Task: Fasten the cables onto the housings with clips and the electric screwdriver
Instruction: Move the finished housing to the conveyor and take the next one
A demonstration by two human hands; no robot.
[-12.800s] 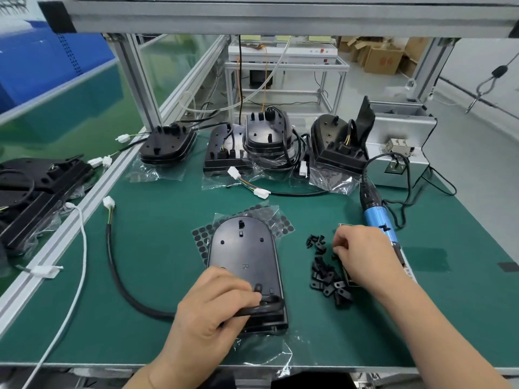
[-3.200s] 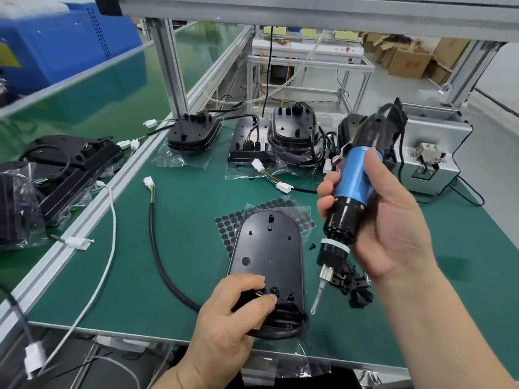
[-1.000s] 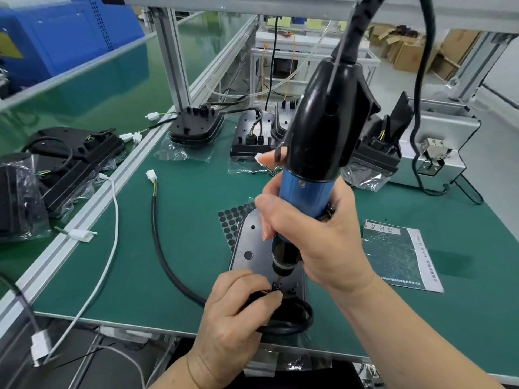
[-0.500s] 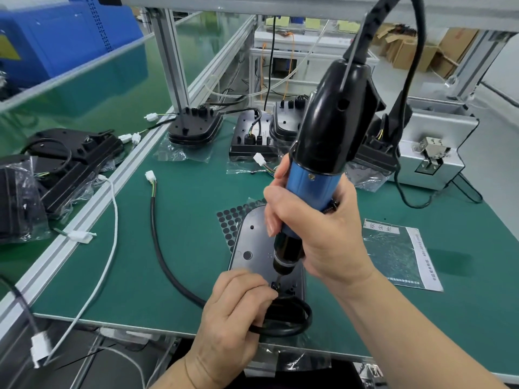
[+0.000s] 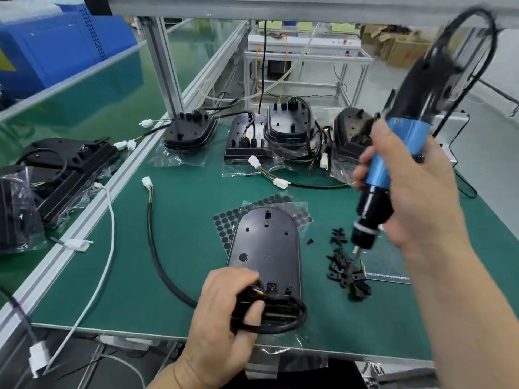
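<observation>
A black oval housing [image 5: 266, 248] lies flat on the green mat in front of me. My left hand [image 5: 222, 313] presses the looped black cable [image 5: 165, 273] against the housing's near end, beside a small clip seat [image 5: 271, 287]. My right hand [image 5: 412, 192] grips the blue-and-black electric screwdriver [image 5: 393, 153], tilted, off to the right of the housing. Its bit [image 5: 356, 252] hangs just above a heap of loose black clips [image 5: 346, 272].
Several more housings with cables [image 5: 286, 124] stand in a row at the back. A sheet of black round pads [image 5: 224, 223] lies under the housing's far end. A grey metal box [image 5: 460, 119] sits far right. Bagged housings [image 5: 53, 169] lie on the left bench.
My right hand has lifted the screwdriver off the housing's near end and swung it right, over the clip heap. My left hand still holds the cable down.
</observation>
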